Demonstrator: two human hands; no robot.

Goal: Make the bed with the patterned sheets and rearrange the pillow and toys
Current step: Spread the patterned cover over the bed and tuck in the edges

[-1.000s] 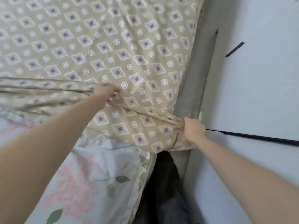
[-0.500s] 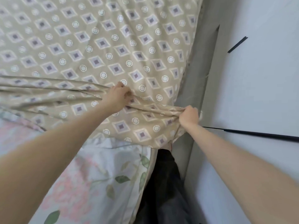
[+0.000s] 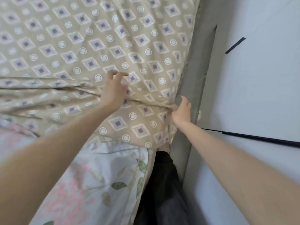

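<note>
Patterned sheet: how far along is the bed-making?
Done: patterned sheet covers the far part of the bed. In hand: left hand rests open on it, right hand at the bunched edge fold. Left: folds to smooth, floral bedding uncovered; pillow and toys out of view.
</note>
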